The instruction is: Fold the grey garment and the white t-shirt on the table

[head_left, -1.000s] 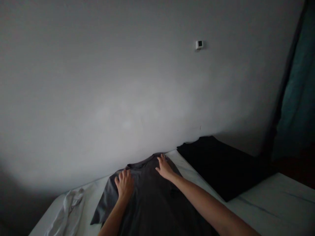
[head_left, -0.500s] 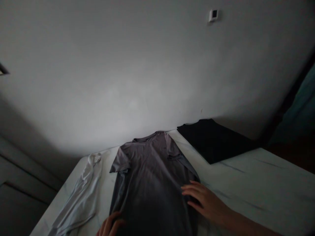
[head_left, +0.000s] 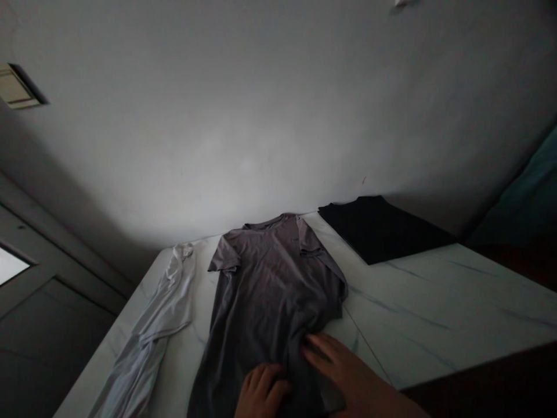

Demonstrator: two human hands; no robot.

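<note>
A dark grey short-sleeved T-shirt [head_left: 265, 290] lies spread on the table, its collar toward the wall. Its right side is gathered inward in folds by my right hand [head_left: 337, 371], whose fingers are closed on that edge. Low in the view, my left hand [head_left: 262, 392] rests on the front of the shirt with bent fingers that seem to hold the cloth; the fingertips are partly hidden. The two hands are close together, a strip of fabric between them. The shirt's bottom hem is not clearly visible.
To the left lies a narrow folded light grey garment [head_left: 163, 319]. A flat folded black garment [head_left: 383, 232] is at the back right of the white marbled table [head_left: 435, 313]. Behind stands a grey wall [head_left: 261, 116], with a panelled door [head_left: 56, 319] at the left.
My left hand has moved right, from the shirt's left edge to its middle. My right hand has shifted down and inward, bunching the shirt's right side. The view has tilted down and left.
</note>
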